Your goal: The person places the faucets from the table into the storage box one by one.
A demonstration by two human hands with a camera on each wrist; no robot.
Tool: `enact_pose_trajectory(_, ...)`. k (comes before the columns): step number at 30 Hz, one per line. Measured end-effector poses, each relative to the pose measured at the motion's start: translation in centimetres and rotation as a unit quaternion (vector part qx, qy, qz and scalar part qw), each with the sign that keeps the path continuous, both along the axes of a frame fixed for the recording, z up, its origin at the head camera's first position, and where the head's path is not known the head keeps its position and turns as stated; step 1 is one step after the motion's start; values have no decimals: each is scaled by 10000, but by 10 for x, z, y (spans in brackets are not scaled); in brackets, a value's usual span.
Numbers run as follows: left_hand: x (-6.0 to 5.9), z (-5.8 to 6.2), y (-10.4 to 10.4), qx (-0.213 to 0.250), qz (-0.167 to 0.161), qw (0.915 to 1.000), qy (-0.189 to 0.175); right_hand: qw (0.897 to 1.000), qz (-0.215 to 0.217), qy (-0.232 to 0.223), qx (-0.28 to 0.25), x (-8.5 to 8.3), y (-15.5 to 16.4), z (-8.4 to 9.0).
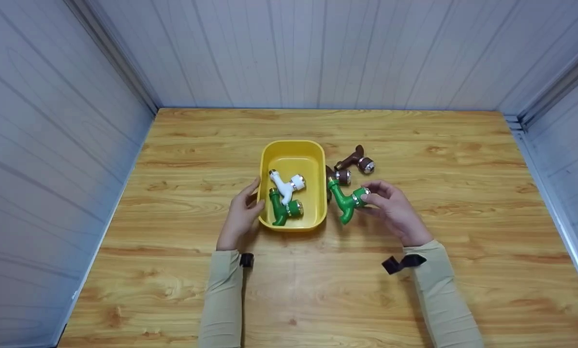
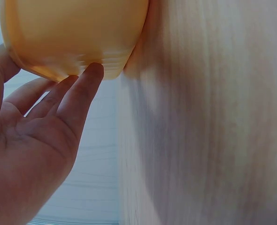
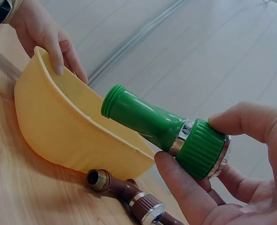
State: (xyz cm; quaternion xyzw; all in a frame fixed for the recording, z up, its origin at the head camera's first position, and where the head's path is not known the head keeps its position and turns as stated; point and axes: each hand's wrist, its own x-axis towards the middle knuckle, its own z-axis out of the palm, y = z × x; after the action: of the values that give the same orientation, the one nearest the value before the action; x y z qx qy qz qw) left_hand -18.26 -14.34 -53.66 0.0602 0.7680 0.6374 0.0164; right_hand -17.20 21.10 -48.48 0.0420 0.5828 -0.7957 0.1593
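Ref. landmark: yellow rectangular plastic tub (image 1: 318, 159) at the centre of the wooden table (image 1: 172, 290). Left hand (image 1: 240, 215), fingers straight, rests against the tub's left wall. Right hand (image 1: 396, 210) pinches the ribbed knob of a green plastic tap (image 1: 345, 200) just right of the tub, approx. level w/ its near end; long axis runs toward the tub, threaded end pointing at it. Inside the tub: white tap (image 1: 285, 185), second green tap (image 1: 283, 210). Brown taps (image 1: 354, 164) lie behind the held one.

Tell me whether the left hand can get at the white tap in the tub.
Probably yes. The left hand rests on the left rim of the open yellow tub, and the white tap lies uncovered just inside, partly over a green tap. Nothing stands between them.
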Motion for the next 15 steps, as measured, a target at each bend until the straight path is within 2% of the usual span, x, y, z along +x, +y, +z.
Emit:
enact_pose_trajectory(7, 1, 1, 0, 106, -29, 9999, -90, 9999, 47, 26, -120, -3, -10, 2)
enact_pose_trajectory(15, 0, -1, -1, 145, -39, 9998, -124, 10000, 30, -2, 6, -4, -20, 6)
